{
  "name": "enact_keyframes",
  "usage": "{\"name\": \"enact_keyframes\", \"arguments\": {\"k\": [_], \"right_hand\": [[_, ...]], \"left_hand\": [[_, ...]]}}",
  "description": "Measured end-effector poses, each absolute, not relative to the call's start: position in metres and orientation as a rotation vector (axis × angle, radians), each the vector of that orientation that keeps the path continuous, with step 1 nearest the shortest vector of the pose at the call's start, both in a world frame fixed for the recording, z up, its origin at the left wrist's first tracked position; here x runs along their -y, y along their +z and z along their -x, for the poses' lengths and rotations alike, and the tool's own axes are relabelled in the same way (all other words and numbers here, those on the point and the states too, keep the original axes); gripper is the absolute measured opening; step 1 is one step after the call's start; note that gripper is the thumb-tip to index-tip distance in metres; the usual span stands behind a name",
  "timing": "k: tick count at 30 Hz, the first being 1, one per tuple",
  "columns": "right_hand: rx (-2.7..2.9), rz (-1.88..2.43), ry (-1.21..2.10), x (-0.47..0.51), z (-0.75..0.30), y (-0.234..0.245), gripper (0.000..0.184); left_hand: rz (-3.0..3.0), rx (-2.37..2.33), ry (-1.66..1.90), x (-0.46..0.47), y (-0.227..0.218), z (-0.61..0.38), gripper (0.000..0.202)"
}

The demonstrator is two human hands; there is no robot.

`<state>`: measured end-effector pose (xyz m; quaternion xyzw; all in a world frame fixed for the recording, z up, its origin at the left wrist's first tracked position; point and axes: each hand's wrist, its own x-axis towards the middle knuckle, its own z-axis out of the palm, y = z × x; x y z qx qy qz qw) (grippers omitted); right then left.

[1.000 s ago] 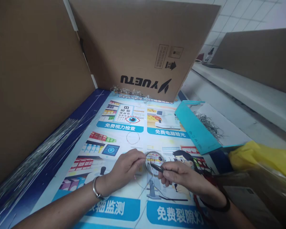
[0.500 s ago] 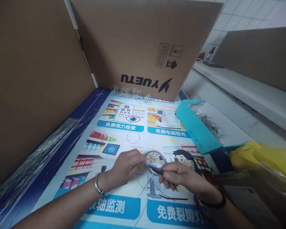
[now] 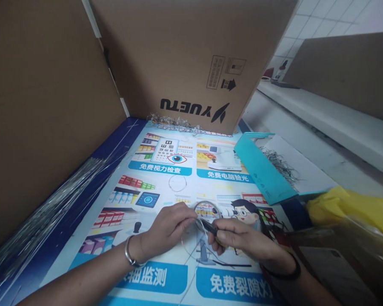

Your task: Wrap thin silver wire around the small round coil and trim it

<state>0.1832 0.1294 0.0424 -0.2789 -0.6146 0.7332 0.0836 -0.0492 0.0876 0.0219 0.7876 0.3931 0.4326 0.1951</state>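
Observation:
My left hand (image 3: 167, 227), with a silver bangle on the wrist, pinches thin wire (image 3: 191, 256) between thumb and fingertips. The wire trails down over the printed sheet in loose curves. Fingers wrapped round the handles, my right hand (image 3: 242, 239) grips dark-jawed pliers (image 3: 207, 225), whose tips meet the wire right by my left fingertips. Just beyond the pliers is a round metal-looking ring (image 3: 207, 202), partly hidden by my hands. Farther off, a thin wire loop (image 3: 178, 176) lies flat on the sheet.
Long straight wires (image 3: 67, 191) lie in a bundle at left. Upright cardboard (image 3: 185, 55) walls the back and left, with tangled wire bits (image 3: 172, 120) along its foot. At right stand a turquoise box (image 3: 261, 170) holding wire pieces (image 3: 279, 163) and yellow plastic (image 3: 347, 210).
The pliers and my right hand have turned slightly, the jaws now pointing more up and left. My left hand has shifted a little, still pinching the wire.

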Motion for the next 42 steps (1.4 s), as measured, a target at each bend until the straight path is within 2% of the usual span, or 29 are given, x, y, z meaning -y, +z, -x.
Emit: {"name": "enact_keyframes", "arguments": {"k": [15, 23, 31, 33, 35, 39, 42], "right_hand": [[1.211, 0.571, 2.531, -0.11, -0.173, 0.02, 0.039], [1.168, 0.577, 2.547, -0.106, -0.166, 0.02, 0.043], [1.44, 0.759, 2.4, -0.115, -0.174, 0.034, 0.04], [1.687, 0.856, 2.217, -0.123, -0.18, 0.044, 0.039], [2.02, 1.006, 1.837, -0.135, -0.188, 0.05, 0.038], [2.488, 1.409, 0.545, -0.163, -0.208, 0.037, 0.026], [2.574, 1.653, -0.065, -0.181, -0.221, 0.017, 0.025]], "left_hand": [[-2.069, -1.004, 1.295, -0.083, 0.025, 0.045, 0.024], [-1.953, -0.984, 1.34, -0.081, 0.023, 0.043, 0.019], [-1.356, -1.117, 1.117, -0.079, 0.025, 0.044, 0.02], [-1.339, -1.193, 1.176, -0.082, 0.028, 0.047, 0.02], [-1.296, -1.25, 1.207, -0.086, 0.03, 0.049, 0.021], [-1.258, -1.34, 1.168, -0.093, 0.028, 0.05, 0.021], [-1.265, -1.396, 1.128, -0.097, 0.023, 0.05, 0.02]]}}
